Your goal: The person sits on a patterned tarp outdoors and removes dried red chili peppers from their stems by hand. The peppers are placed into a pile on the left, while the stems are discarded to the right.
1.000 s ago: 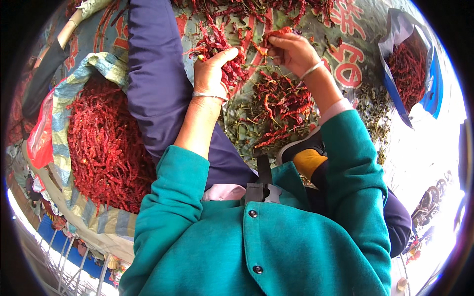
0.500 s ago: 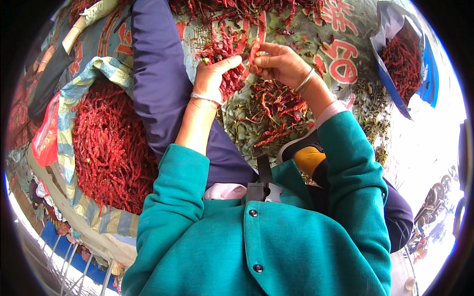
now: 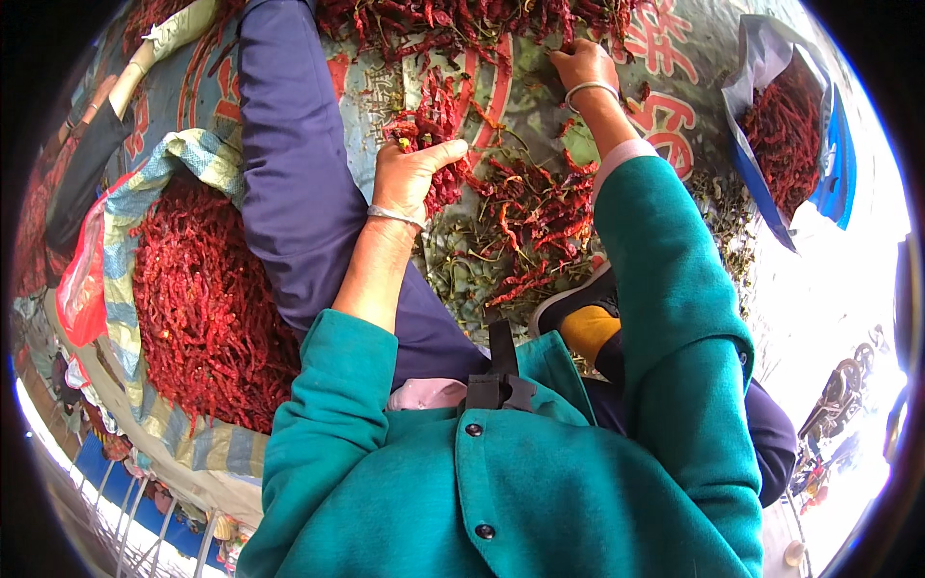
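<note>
My left hand [image 3: 407, 179] is closed round a bunch of dried red chillies [image 3: 438, 111], which sticks out past the thumb and below the palm. Farther off to the right, my right hand [image 3: 586, 69] has its fingers bent together at the near edge of a long heap of dried chillies [image 3: 443, 21]. Whatever those fingertips hold, if anything, is hidden. Between the hands and my shoe lies a smaller scatter of chillies [image 3: 544, 226], mixed with loose green-brown stalks [image 3: 453, 252].
A checked woven sack [image 3: 173, 414] full of chillies stands at my left, beside my outstretched leg. Another bag [image 3: 737, 91], grey and blue, holds chillies at the far right. Printed sheeting [image 3: 665, 43] covers the ground. Another person's gloved hand [image 3: 183, 27] is at upper left.
My right hand has left the bunch and moved away and to the right, to the far heap. My left hand keeps its chillies and has shifted slightly nearer.
</note>
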Available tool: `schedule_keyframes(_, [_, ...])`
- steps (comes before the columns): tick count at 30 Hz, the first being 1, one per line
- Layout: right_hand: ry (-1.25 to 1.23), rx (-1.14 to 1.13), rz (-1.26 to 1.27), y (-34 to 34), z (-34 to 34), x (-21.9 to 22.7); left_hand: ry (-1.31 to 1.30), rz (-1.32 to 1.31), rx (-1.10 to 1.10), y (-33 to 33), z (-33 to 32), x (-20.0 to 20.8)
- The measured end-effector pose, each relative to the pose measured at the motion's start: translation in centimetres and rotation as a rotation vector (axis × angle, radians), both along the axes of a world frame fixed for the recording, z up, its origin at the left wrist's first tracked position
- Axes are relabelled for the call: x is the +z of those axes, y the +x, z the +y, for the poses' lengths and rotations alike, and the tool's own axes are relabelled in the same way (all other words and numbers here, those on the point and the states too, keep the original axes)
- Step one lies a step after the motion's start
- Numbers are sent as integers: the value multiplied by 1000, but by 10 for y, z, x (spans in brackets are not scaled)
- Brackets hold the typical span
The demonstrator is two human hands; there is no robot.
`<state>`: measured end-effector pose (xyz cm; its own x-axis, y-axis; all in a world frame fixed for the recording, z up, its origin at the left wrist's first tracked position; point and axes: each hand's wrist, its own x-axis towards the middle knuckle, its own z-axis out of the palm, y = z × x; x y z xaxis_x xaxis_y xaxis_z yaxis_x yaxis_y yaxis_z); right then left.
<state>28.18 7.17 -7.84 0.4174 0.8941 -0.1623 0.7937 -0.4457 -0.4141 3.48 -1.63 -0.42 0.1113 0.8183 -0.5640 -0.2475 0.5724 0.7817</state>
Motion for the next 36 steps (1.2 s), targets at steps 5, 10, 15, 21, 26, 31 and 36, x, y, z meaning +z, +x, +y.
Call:
schedule_keyframes(5, [37, -120, 574, 1, -26, 4, -52, -15, 76, 1, 3, 2])
schedule_keyframes(10, [23, -358, 1456, -40, -79, 44, -41, -3, 69, 2, 0, 3])
schedule_keyframes(15, [19, 105, 1207, -93, -104, 55, 6, -51, 83, 2, -6, -1])
schedule_keyframes(21, [-111, 204, 1072, -89, -111, 56, 28, -113, 42, 1, -5, -3])
schedule_keyframes(26, [-143, 392, 921, -75, -113, 53, 45, -40, -90, 4, -3, -12])
schedule_keyframes(31, [-161, 404, 935, -70, -113, 43, 94, -87, 3, 7, -6, -15])
schedule_keyframes(36, [-13, 273, 1291, -81, -104, 73, -309, -488, 167, -7, -2, 19])
